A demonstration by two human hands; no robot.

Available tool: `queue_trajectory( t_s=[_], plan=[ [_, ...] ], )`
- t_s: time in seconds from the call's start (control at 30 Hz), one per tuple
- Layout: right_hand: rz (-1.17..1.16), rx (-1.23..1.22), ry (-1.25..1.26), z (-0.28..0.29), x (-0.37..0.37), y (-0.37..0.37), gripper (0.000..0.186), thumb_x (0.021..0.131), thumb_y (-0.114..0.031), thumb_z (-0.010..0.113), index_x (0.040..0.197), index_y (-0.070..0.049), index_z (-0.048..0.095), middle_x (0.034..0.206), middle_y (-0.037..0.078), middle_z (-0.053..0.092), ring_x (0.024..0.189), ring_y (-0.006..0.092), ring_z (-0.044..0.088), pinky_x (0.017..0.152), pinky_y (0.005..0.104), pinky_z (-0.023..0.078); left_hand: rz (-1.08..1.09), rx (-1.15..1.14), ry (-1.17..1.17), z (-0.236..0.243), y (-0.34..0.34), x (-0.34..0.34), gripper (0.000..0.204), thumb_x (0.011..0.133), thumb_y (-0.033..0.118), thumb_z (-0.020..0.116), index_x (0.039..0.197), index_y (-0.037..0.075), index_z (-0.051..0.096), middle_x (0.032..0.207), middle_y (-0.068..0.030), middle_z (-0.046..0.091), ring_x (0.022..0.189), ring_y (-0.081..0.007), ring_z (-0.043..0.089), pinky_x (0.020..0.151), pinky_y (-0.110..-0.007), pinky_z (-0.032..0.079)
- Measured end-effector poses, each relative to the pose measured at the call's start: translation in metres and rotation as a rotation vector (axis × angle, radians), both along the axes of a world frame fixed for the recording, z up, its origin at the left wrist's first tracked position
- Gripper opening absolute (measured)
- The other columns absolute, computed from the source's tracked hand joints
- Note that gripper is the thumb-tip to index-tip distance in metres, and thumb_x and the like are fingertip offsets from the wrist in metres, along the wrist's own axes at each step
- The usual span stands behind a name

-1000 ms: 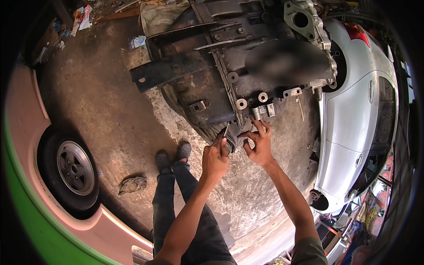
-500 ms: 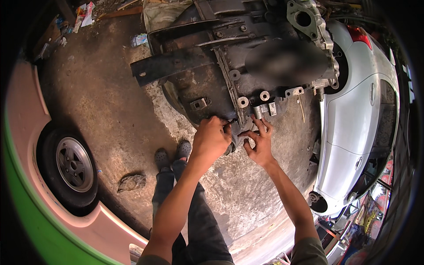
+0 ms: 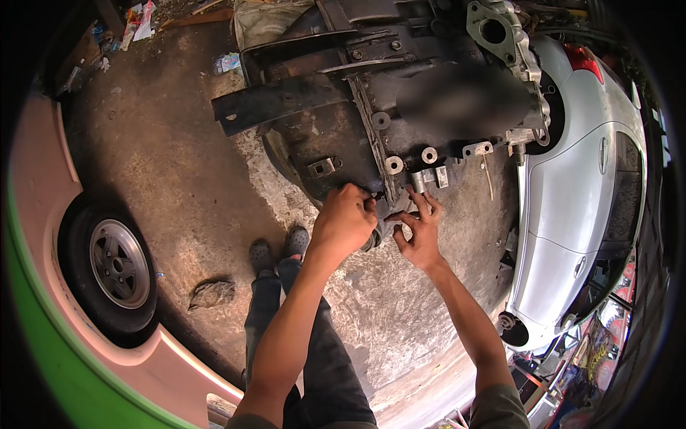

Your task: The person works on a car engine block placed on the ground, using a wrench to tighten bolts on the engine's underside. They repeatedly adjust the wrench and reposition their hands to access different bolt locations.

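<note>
A large, dark, greasy engine block joined to a gearbox housing (image 3: 314,143) fills the upper middle of the head view. My left hand (image 3: 346,218) is closed at the lower end of the flanged seam (image 3: 370,129) between the two castings. Its fingertips pinch at a spot that the hand itself hides. Just right of the seam's end is my right hand (image 3: 421,232), its fingers apart. The index finger reaches to the flange edge, and other fingertips rest by a bright metal bracket (image 3: 429,179). A dark round part (image 3: 372,239) shows partly below, between my hands.
A flat dark bar (image 3: 279,104) juts left from the housing. At left stands a pinkish-and-green vehicle body with a wheel (image 3: 118,264); a silver car (image 3: 564,229) is on the right. Below are my clogs (image 3: 296,242), a crumpled dark object (image 3: 212,293) and stained concrete (image 3: 179,157).
Very little differs: the view has shifted slightly, and my left hand has turned a touch at the seam. My right hand keeps its place.
</note>
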State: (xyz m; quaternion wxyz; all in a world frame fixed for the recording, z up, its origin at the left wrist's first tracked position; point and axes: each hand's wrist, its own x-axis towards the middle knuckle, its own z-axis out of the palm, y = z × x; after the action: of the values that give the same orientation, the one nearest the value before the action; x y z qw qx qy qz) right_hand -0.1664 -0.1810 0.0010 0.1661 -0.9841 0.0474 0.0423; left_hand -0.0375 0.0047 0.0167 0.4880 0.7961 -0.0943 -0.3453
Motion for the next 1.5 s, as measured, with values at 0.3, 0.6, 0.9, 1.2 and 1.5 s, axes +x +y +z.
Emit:
queue_trajectory(
  t_s=[0.3, 0.6, 0.9, 1.2, 1.5],
  plan=[
    [0.01, -0.02, 0.011, 0.001, -0.001, 0.0, 0.027, 0.067, -0.008, 0.066, 0.09, -0.018, 0.076, 0.144, 0.012, 0.041, 0.14, 0.0396, 0.022, 0.114, 0.0501, 0.027, 0.038, -0.078, 0.214, -0.004, 0.003, 0.003, 0.022, 0.088, 0.017, 0.057, 0.098, -0.001, 0.064, 0.102, -0.0246, 0.065, 0.1, -0.0402, 0.062, 0.083, -0.044, 0.049],
    [-0.025, 0.041, 0.012, 0.001, -0.002, 0.001, 0.026, 0.067, -0.006, 0.066, 0.089, -0.017, 0.075, 0.147, 0.013, 0.039, 0.14, 0.0405, 0.023, 0.114, 0.0514, 0.028, 0.095, -0.042, 0.007, 0.008, -0.006, -0.004, 0.017, 0.081, 0.014, 0.06, 0.085, -0.002, 0.066, 0.091, -0.0249, 0.066, 0.089, -0.0437, 0.064, 0.075, -0.046, 0.051],
    [-0.019, -0.001, 0.001, -0.002, -0.002, 0.001, 0.027, 0.067, -0.006, 0.067, 0.09, -0.017, 0.075, 0.147, 0.012, 0.038, 0.14, 0.0406, 0.022, 0.113, 0.049, 0.031, -0.005, -0.043, -0.041, 0.018, -0.007, -0.006, 0.018, 0.085, 0.012, 0.06, 0.086, -0.005, 0.064, 0.087, -0.0264, 0.066, 0.088, -0.045, 0.063, 0.075, -0.048, 0.05],
    [-0.003, -0.033, 0.027, 0.004, 0.001, 0.002, 0.027, 0.068, -0.005, 0.067, 0.091, -0.018, 0.075, 0.145, 0.012, 0.04, 0.14, 0.0406, 0.022, 0.113, 0.0486, 0.031, 0.032, -0.039, -0.137, 0.019, -0.005, -0.025, 0.016, 0.09, 0.011, 0.055, 0.089, -0.004, 0.061, 0.083, -0.0244, 0.064, 0.084, -0.0485, 0.06, 0.072, -0.052, 0.048],
    [-0.025, -0.021, 0.016, -0.001, -0.001, 0.002, 0.026, 0.068, -0.006, 0.067, 0.091, -0.018, 0.075, 0.144, 0.013, 0.041, 0.14, 0.0407, 0.023, 0.114, 0.0495, 0.029, -0.007, -0.013, -0.075, 0.018, -0.015, -0.064, 0.025, 0.09, 0.007, 0.053, 0.111, -0.007, 0.054, 0.075, -0.0295, 0.064, 0.072, -0.0449, 0.066, 0.064, -0.051, 0.052]
  ],
)
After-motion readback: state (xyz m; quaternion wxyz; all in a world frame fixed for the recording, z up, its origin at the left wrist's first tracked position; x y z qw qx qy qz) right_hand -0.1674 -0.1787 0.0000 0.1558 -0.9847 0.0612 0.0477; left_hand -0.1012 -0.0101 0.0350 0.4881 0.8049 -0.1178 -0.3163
